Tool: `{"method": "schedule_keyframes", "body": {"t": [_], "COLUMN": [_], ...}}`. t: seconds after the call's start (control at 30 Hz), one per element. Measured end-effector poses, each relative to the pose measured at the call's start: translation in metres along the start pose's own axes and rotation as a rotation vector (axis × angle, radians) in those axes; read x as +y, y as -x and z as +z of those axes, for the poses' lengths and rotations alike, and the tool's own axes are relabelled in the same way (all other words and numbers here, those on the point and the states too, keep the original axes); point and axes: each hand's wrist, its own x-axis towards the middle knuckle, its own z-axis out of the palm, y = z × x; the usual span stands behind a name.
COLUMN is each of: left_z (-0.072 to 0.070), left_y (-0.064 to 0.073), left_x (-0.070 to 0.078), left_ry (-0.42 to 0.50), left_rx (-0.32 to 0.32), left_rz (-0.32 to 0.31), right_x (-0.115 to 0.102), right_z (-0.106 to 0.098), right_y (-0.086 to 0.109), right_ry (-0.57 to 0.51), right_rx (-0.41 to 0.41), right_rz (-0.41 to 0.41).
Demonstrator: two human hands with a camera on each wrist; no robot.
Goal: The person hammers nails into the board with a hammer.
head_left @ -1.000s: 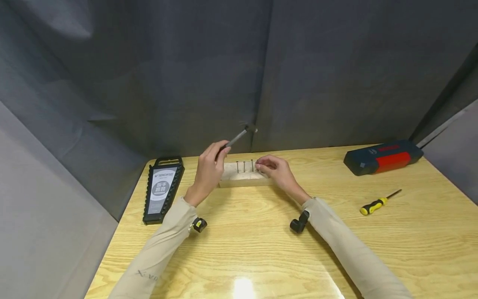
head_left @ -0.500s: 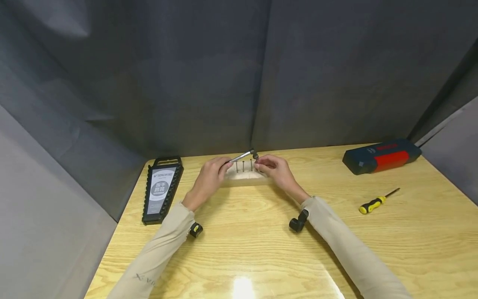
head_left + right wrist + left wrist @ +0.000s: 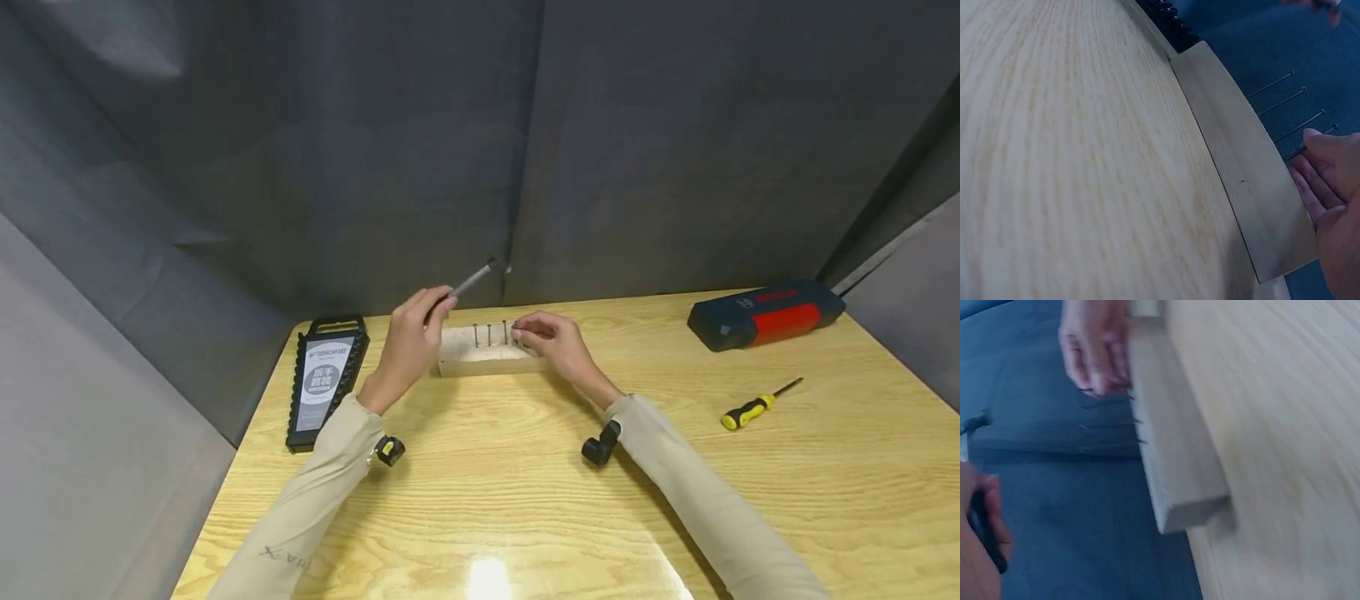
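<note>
A wooden block (image 3: pixel 480 364) lies near the table's far edge, with three nails (image 3: pixel 489 335) standing upright in its top. My left hand (image 3: pixel 405 346) grips a small hammer (image 3: pixel 471 280) by its dark handle. The hammer is raised above and left of the block, its head blurred against the curtain. At the block's right part, my right hand (image 3: pixel 561 343) pinches a fourth nail (image 3: pixel 1335 127) between thumb and fingers. In the right wrist view that nail's head shows past the fingertips, and its lower shank is partly hidden by them.
A black wrench rack (image 3: pixel 325 383) with a printed card lies at the table's left. On the right are a yellow-and-black screwdriver (image 3: pixel 750 412) and a dark blue and red case (image 3: pixel 768 315). A dark curtain (image 3: pixel 405 167) hangs behind the table (image 3: pixel 495 492).
The hammer came down to the nail in my right hand half a second ago, then rose again up and left. My right hand has stayed in place on the nail.
</note>
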Motion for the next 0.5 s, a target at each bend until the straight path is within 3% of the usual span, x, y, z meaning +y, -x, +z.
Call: {"method": "schedule_keyframes", "body": {"t": [0.07, 0.1, 0.2, 0.3, 0.4, 0.5], "left_z": [0.0, 0.0, 0.006, 0.011, 0.013, 0.013], "left_y": [-0.001, -0.001, 0.008, 0.016, 0.021, 0.021], "left_x": [0.001, 0.0, -0.004, -0.01, -0.012, -0.012], "left_ry": [0.019, 0.013, -0.069, -0.134, -0.133, -0.117], "left_rx": [0.036, 0.02, -0.127, -0.261, -0.269, -0.255], "left_rz": [0.012, 0.017, 0.016, -0.028, -0.08, -0.081], "right_x": [0.0, -0.001, -0.002, -0.003, -0.004, -0.005], "right_z": [0.0, -0.001, -0.001, -0.001, -0.001, -0.001], "right_y": [0.0, 0.0, 0.0, 0.0, 0.0, 0.001], "right_ry": [0.004, 0.003, 0.01, 0.01, 0.01, 0.01], "right_rx": [-0.004, -0.003, 0.002, -0.001, -0.014, -0.013], "right_rz": [-0.002, -0.002, 0.003, 0.014, 0.017, 0.02]}}
